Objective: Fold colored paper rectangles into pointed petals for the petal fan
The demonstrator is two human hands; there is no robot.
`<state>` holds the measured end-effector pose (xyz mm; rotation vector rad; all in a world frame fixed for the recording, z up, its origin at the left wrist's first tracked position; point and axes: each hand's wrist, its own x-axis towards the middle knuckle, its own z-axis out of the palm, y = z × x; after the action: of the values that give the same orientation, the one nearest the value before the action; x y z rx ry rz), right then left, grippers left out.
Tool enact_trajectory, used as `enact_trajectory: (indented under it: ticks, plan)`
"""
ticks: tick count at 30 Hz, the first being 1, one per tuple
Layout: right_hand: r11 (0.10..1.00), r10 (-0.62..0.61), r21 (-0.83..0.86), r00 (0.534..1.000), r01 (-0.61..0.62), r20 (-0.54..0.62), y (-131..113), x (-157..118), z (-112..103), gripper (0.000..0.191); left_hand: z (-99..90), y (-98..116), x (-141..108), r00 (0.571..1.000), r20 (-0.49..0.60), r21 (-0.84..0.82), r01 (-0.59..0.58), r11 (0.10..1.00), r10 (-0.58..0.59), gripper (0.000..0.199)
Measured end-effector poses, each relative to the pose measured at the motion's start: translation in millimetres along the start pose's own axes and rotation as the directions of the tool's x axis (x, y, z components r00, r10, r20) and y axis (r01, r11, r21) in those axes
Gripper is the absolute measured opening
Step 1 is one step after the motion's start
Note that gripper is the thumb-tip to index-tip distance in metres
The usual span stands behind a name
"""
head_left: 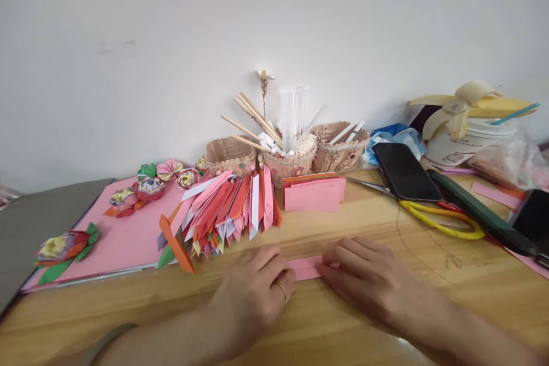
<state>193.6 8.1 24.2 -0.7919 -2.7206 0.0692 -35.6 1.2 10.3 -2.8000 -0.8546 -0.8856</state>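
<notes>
A narrow strip of pink paper (305, 269) lies on the wooden table, with a lengthwise fold line along it. My left hand (261, 286), with a ring on one finger, has its curled fingers closed on the strip's left end. At the right end, my right hand (364, 274) presses and pinches the paper with its fingers together. Both ends of the strip are hidden under the fingers. Just beyond the hands stand a few folded pink and red papers (312, 195). Left of these is a dense row of folded paper pieces (231, 206) in red, pink, orange and white.
Folded paper flowers (150, 186) rest on a pink sheet (128, 234) at left. Decorated baskets (288, 167) with sticks and tubes line the wall. At right are a phone (406, 171), yellow-handled scissors (441, 218), a green-handled cutter (480, 211) and a lidded cup (463, 143) under a banana peel (476, 103).
</notes>
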Motion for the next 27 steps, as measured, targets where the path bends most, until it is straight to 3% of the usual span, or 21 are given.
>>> enact_trajectory:
  ticks: [3, 6, 9, 12, 14, 18, 20, 24, 27]
  plan:
    - [0.983, 0.123, 0.138, 0.992, -0.122, 0.003, -1.2, 1.1, 0.8, 0.023, 0.2, -0.4, -0.8, 0.996, -0.007, -0.072, 0.085, 0.994, -0.086, 0.027]
    - [0.922, 0.262, 0.281, 0.964, -0.265, 0.048, -1.5, 3.8, 1.9, 0.023, 0.4, -1.2, -0.6, 0.967, 0.023, -0.166, 0.255, 0.953, -0.255, 0.021]
    - [0.859, 0.372, 0.341, 0.923, -0.383, 0.099, -1.9, 6.4, 4.6, 0.021, -0.4, -0.9, 2.1, 0.903, 0.127, -0.215, 0.428, 0.878, -0.409, 0.011]
    - [0.836, 0.419, 0.334, 0.9, -0.435, 0.123, -2.4, 8.0, 8.9, 0.02, -3.4, 1.4, 7.5, 0.807, 0.274, -0.174, 0.577, 0.798, -0.524, 0.01]
    - [0.831, 0.432, 0.328, 0.893, -0.449, 0.125, -2.2, 8.3, 11.6, 0.019, -5.5, 3.2, 10.8, 0.758, 0.336, -0.127, 0.625, 0.77, -0.56, 0.011]
    - [0.821, 0.449, 0.332, 0.884, -0.465, 0.13, -0.7, 8.4, 13.9, 0.018, -6.2, 4.1, 12.9, 0.709, 0.36, -0.097, 0.675, 0.731, -0.607, 0.009]
    - [0.811, 0.466, 0.333, 0.875, -0.481, 0.128, -0.2, 8.8, 14.1, 0.015, -5.1, 3.1, 12.4, 0.701, 0.357, -0.089, 0.683, 0.725, -0.617, 0.01]
    - [0.802, 0.49, 0.328, 0.864, -0.499, 0.116, 0.1, 9.9, 14.5, 0.011, -2.9, 0.9, 11.6, 0.748, 0.332, -0.081, 0.629, 0.773, -0.574, 0.012]
    - [0.821, 0.472, 0.312, 0.876, -0.479, 0.101, 1.8, 10.0, 14.7, 0.011, -1.8, 0.7, 10.9, 0.759, 0.315, -0.074, 0.618, 0.783, -0.569, 0.012]
